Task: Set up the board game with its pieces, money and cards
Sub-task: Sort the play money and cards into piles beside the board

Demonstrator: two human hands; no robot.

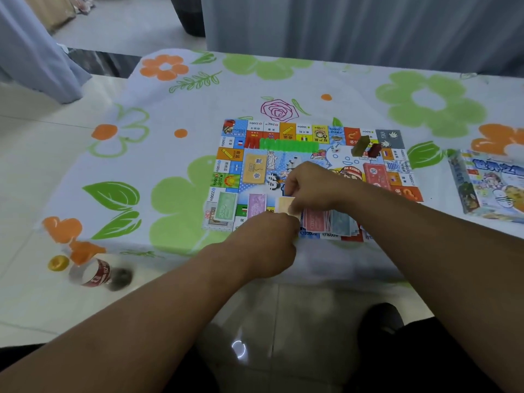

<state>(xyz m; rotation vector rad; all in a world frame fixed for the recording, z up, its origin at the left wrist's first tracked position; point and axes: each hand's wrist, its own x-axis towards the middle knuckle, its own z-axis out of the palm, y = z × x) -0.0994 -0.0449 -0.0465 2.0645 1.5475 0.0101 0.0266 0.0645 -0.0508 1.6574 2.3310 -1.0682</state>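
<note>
The colourful game board lies flat on the flowered tablecloth. Along its near edge lie money stacks: green notes, purple notes, red notes and blue notes. Between purple and red, both hands pinch a stack of pale orange notes. My left hand grips its near edge; my right hand grips its far side. A yellow card deck and a red card deck rest on the board. A row of green houses, a white die and two upright pawns stand near the far edge.
The game box lies on the table at the right. On the tiled floor at the left lies a plastic bottle with a yellow cap beside it. Grey curtains hang behind the table.
</note>
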